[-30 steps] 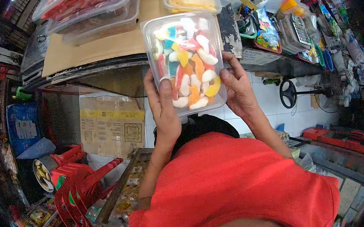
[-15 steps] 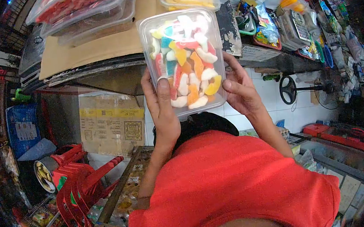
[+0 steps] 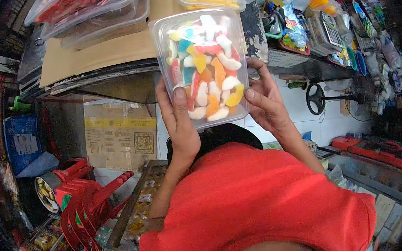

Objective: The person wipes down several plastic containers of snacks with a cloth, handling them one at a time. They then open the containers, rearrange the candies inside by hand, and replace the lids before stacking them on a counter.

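1. While our left hand [image 3: 179,122] grips the tub of gummy candies [image 3: 202,62], thumb on lid, our right hand [image 3: 264,102] curls round its other side.
2. We hold it over the counter [image 3: 109,74]'s front edge.

We're in a small sweet shop: tubs of candy [image 3: 88,13] crowd the tabletop [image 3: 107,54], weighing scale [image 3: 327,31] alongside, snack packets [image 3: 40,242] racked below.

Clear tub [image 3: 201,67] of red, orange, yellow, white, blue candies [image 3: 205,69]
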A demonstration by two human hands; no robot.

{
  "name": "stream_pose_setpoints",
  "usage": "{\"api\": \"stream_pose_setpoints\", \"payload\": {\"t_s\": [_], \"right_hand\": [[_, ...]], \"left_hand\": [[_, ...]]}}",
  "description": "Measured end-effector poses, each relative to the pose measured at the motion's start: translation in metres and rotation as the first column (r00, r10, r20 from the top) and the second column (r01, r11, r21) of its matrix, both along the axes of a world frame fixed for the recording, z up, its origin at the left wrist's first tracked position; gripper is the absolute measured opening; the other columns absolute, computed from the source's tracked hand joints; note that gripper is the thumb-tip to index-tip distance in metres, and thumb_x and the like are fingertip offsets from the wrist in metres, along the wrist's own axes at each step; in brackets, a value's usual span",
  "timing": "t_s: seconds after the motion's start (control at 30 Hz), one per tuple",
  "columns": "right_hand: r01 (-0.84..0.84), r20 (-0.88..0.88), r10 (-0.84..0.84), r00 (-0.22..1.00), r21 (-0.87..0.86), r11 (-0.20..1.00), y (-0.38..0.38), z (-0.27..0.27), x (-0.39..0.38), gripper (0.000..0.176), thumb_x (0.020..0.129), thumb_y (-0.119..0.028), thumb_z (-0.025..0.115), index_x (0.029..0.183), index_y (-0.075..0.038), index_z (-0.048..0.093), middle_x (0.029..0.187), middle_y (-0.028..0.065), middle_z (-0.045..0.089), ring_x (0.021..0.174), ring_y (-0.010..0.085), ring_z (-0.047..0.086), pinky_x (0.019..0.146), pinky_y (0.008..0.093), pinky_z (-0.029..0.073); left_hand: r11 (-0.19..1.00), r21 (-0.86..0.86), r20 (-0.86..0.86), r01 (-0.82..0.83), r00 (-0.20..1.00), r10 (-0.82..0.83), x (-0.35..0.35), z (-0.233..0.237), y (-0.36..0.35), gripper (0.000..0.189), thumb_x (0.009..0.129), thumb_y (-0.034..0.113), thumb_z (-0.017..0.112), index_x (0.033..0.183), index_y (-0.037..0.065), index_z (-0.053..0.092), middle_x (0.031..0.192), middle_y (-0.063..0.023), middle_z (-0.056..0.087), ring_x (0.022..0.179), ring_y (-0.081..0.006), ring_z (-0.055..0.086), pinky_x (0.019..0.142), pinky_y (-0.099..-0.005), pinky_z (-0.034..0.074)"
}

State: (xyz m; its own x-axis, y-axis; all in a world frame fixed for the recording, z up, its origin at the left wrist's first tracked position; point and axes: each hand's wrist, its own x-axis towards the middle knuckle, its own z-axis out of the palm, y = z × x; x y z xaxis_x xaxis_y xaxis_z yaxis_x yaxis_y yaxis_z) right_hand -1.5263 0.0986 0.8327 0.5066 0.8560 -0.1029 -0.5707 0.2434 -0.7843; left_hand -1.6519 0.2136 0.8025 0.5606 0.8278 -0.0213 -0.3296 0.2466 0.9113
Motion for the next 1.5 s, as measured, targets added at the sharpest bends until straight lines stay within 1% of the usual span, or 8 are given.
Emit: {"api": "stream_pose_setpoints", "payload": {"t_s": [0.3,0.47,0.67,0.73,1.0,1.1,1.27,1.5], "right_hand": [[-0.105,-0.021,0.106,0.994,0.050,0.993,-0.004,0.002,0.011,0.066,0.080,-0.014,0.064,0.134,-0.005,0.026,0.126,0.0175,0.043,0.118,0.0235,0.045,0.100,0.0365,0.037],[0.024,0.061,-0.017,0.998,-0.127,0.992,0.004,0.001,0.013,0.051,0.083,-0.012,0.062,0.126,-0.004,0.036,0.120,0.0160,0.049,0.113,0.0209,0.049,0.095,0.0339,0.042],[0.077,0.019,-0.076,0.997,-0.056,0.995,0.009,-0.004,0.005,0.044,0.084,-0.011,0.062,0.121,-0.005,0.039,0.111,0.0148,0.055,0.104,0.0209,0.056,0.090,0.0334,0.047],[0.075,0.014,-0.075,0.997,-0.037,0.996,0.011,-0.002,0.000,0.044,0.085,-0.011,0.062,0.121,-0.006,0.038,0.111,0.0149,0.056,0.103,0.0213,0.057,0.088,0.0338,0.048],[0.081,0.021,-0.080,0.997,-0.065,0.995,0.008,-0.001,0.003,0.049,0.082,-0.013,0.065,0.121,-0.004,0.037,0.113,0.0149,0.057,0.105,0.0214,0.056,0.092,0.0349,0.045],[0.066,0.030,-0.064,0.998,-0.075,0.995,0.005,-0.004,0.003,0.050,0.081,-0.014,0.066,0.120,-0.004,0.037,0.114,0.0153,0.056,0.106,0.0218,0.056,0.093,0.0356,0.045],[0.071,0.006,-0.070,0.998,-0.067,0.995,0.004,-0.003,0.001,0.049,0.081,-0.015,0.066,0.119,-0.004,0.039,0.114,0.0161,0.056,0.106,0.0228,0.056,0.093,0.0365,0.045],[0.082,0.009,-0.082,0.997,-0.068,0.994,0.004,-0.001,0.000,0.048,0.081,-0.014,0.066,0.120,-0.004,0.039,0.113,0.0158,0.055,0.105,0.0230,0.057,0.091,0.0355,0.046]], "left_hand": [[0.999,0.030,-0.020,-0.029,0.999,0.030,0.004,0.011,-0.004,0.046,0.097,0.030,0.041,0.132,0.001,0.031,0.124,-0.0106,0.043,0.111,-0.0153,0.043,0.097,-0.0302,0.034],[0.994,0.105,-0.004,0.033,0.999,-0.033,-0.001,0.003,0.002,0.048,0.096,0.032,0.041,0.131,0.001,0.030,0.123,-0.0107,0.043,0.111,-0.0158,0.043,0.096,-0.0300,0.034],[0.993,0.067,-0.089,0.098,0.992,-0.092,-0.016,0.009,-0.003,0.051,0.097,0.034,0.040,0.132,0.000,0.026,0.126,-0.0123,0.039,0.114,-0.0188,0.040,0.099,-0.0313,0.030],[0.977,0.183,-0.124,0.107,0.989,-0.085,-0.016,0.007,-0.003,0.053,0.096,0.035,0.040,0.133,0.001,0.025,0.127,-0.0136,0.037,0.117,-0.0206,0.037,0.101,-0.0318,0.028],[0.977,0.018,-0.021,0.211,0.977,-0.211,-0.013,0.001,0.011,0.056,0.098,0.037,0.033,0.137,-0.002,0.020,0.133,-0.0160,0.033,0.124,-0.0227,0.033,0.104,-0.0328,0.027],[0.963,-0.103,0.168,0.247,0.959,-0.228,-0.003,-0.007,0.022,0.055,0.099,0.034,0.028,0.138,-0.002,0.019,0.135,-0.0157,0.033,0.125,-0.0212,0.035,0.104,-0.0322,0.028],[0.976,0.115,0.071,0.184,0.979,-0.193,0.004,0.006,0.025,0.051,0.099,0.031,0.028,0.137,-0.003,0.025,0.133,-0.0150,0.038,0.121,-0.0199,0.040,0.102,-0.0310,0.032],[0.976,0.141,0.041,0.164,0.984,-0.171,0.005,0.010,0.025,0.050,0.100,0.031,0.027,0.138,-0.001,0.025,0.132,-0.0152,0.039,0.120,-0.0202,0.041,0.101,-0.0309,0.033]]}}
